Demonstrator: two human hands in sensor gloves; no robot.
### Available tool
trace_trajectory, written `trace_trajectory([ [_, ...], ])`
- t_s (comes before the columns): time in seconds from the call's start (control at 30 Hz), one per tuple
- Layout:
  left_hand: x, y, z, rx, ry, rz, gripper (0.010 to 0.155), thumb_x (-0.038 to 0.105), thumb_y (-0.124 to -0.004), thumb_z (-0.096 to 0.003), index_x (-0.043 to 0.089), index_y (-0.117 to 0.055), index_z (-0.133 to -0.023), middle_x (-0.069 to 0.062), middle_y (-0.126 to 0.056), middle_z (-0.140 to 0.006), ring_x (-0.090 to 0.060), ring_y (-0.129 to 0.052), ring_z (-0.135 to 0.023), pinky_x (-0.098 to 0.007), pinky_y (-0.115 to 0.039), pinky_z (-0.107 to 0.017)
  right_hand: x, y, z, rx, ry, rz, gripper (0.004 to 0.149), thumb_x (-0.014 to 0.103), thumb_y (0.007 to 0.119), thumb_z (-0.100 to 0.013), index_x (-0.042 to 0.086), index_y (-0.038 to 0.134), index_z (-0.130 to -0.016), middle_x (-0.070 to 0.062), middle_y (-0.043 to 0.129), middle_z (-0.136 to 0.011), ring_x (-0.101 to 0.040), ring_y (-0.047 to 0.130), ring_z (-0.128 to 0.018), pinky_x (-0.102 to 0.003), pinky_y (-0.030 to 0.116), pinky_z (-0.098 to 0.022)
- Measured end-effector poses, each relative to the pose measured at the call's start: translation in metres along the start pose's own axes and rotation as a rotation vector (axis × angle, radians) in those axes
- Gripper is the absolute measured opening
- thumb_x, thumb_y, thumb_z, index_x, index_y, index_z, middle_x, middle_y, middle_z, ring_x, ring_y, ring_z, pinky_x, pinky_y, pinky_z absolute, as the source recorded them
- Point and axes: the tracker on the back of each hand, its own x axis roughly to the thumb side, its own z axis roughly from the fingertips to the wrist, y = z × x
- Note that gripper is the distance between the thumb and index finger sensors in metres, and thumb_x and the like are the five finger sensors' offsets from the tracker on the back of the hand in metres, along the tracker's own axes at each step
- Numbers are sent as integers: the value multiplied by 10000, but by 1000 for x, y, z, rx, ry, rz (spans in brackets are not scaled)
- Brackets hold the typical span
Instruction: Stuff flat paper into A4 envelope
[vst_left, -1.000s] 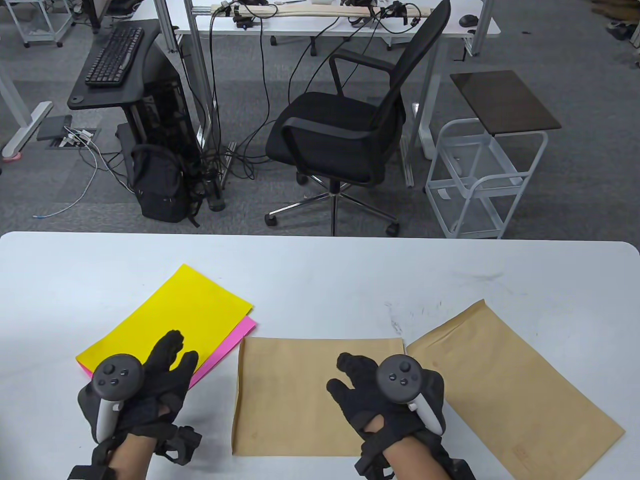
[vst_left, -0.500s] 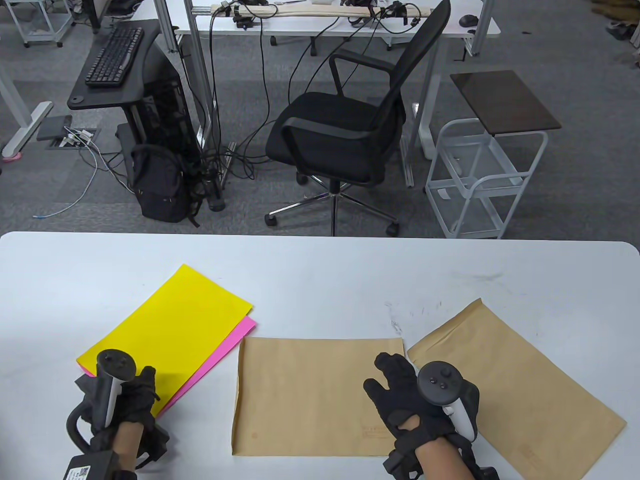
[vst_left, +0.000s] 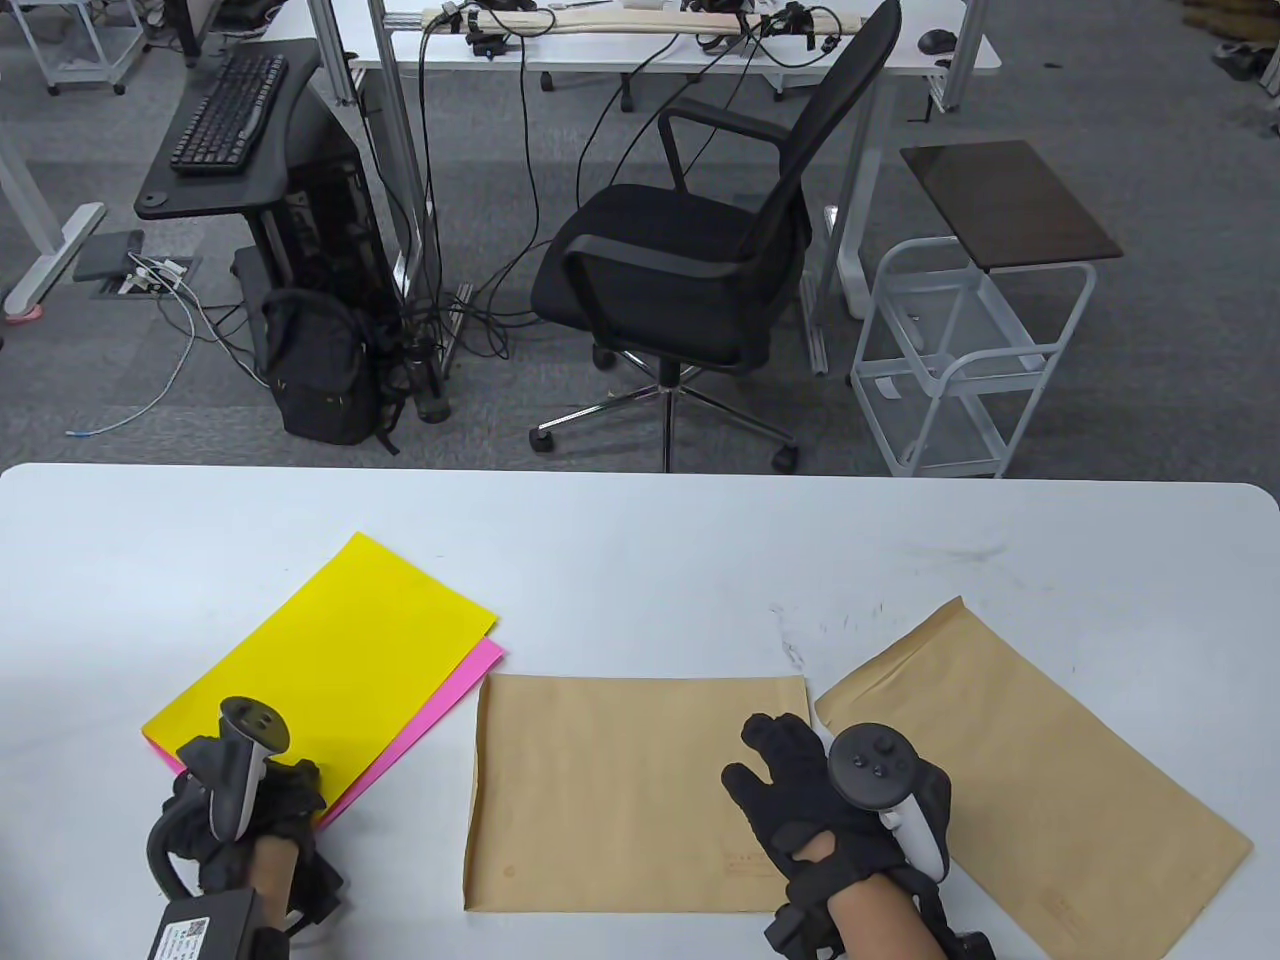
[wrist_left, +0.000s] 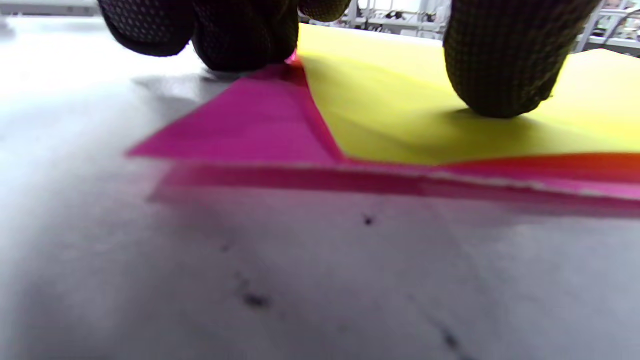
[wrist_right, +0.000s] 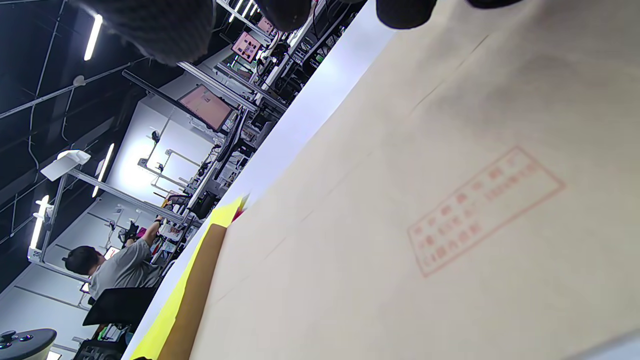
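Observation:
A yellow sheet lies on a pink sheet at the table's left. My left hand pinches their near corner. In the left wrist view the thumb presses on the yellow sheet, the other fingers are at the pink sheet's corner, and that edge is raised slightly off the table. A brown A4 envelope lies flat in the middle. My right hand rests open on its right part, fingers spread. The envelope fills the right wrist view.
A second brown envelope lies at an angle to the right, just beside my right hand. The white table stretches back beyond the papers. An office chair and a white cart stand on the floor behind.
My left hand drew back from the middle of the yellow sheet to its near corner, and the sheets shifted slightly toward the lower left. My right hand moved right along the envelope and settled.

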Motion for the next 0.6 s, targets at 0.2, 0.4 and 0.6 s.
trace_trajectory([
  [0.2,-5,4,-3,38,11,6,1010,537,-924,-357,63,-450,-1113,-177,-647,-1074,-373,-828,-882,-533,-782,-618,-2,6,-4,30,12,19,684,581,741,-500,283,490,-1063,-53,325,-1093,-408,574,-961,-631,565,-645],
  [0.4,-5,5,-4,88,5,-13,1020,494,-947,-354,89,-410,-1121,-27,-720,-948,-286,-860,-809,-508,-787,-611,-3,9,-7,48,20,26,685,580,741,-500,284,488,-1063,-53,325,-1092,-409,575,-959,-632,563,-646],
  [0.6,-14,14,-5,94,20,95,939,385,-951,-369,65,-461,-1104,73,-870,-767,-193,-995,-623,-455,-879,-506,-4,6,-6,40,22,16,684,580,741,-500,284,489,-1063,-55,332,-1091,-411,577,-958,-632,564,-646],
])
